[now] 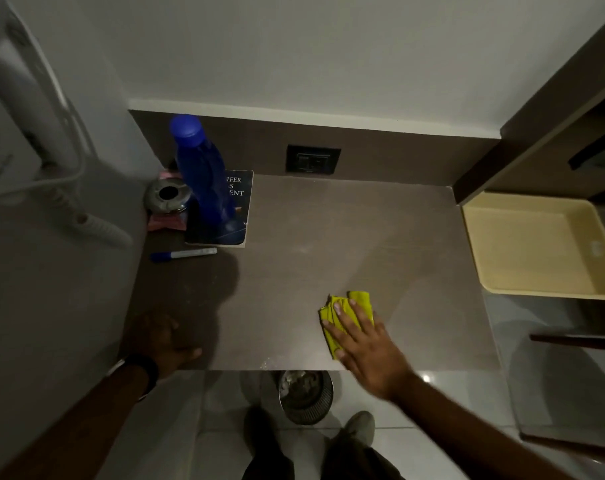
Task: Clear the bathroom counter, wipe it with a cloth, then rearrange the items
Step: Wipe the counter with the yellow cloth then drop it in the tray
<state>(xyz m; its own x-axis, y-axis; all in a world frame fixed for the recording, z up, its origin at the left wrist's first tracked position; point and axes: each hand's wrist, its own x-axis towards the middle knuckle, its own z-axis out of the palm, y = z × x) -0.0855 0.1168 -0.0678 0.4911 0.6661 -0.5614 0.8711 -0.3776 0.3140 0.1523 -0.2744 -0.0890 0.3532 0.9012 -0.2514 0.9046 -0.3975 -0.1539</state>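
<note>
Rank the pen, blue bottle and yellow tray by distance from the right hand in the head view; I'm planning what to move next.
From the right hand:
1. Yellow tray, up and right.
2. Pen, far left.
3. Blue bottle, back left corner, on the book.

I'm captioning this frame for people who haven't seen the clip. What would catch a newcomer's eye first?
The bright yellow cloth under the flat right hand, near the counter's front edge. Next, the tall blue bottle standing on a dark book in the back left corner. The left hand rests in shadow at the front left edge.
</note>
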